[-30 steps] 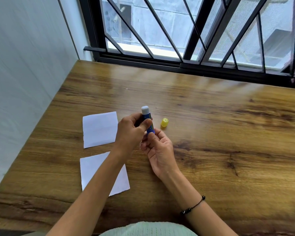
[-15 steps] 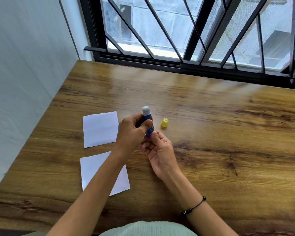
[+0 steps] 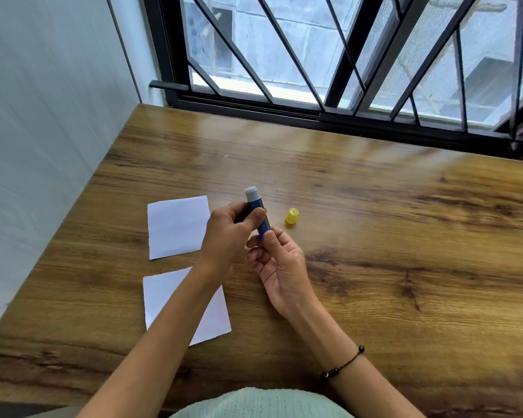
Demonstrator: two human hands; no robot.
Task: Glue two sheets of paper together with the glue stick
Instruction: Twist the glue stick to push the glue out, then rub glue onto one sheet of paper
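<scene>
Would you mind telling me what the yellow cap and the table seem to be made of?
The yellow cap looks like plastic: even colour, smooth moulded shape, slightly translucent. The table looks like wood or a wood-look laminate: brown grain streaks and knots under a smooth, softly reflective finish. Which one, the picture cannot settle.

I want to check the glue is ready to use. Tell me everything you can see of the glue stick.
The glue stick is a slim blue tube with small yellow print, uncapped, its pale glue tip showing at the top. It is held above the table, tilted slightly, tip pointing away. The left hand grips its middle; the right hand pinches its base. Its yellow cap stands apart on the table.
</scene>
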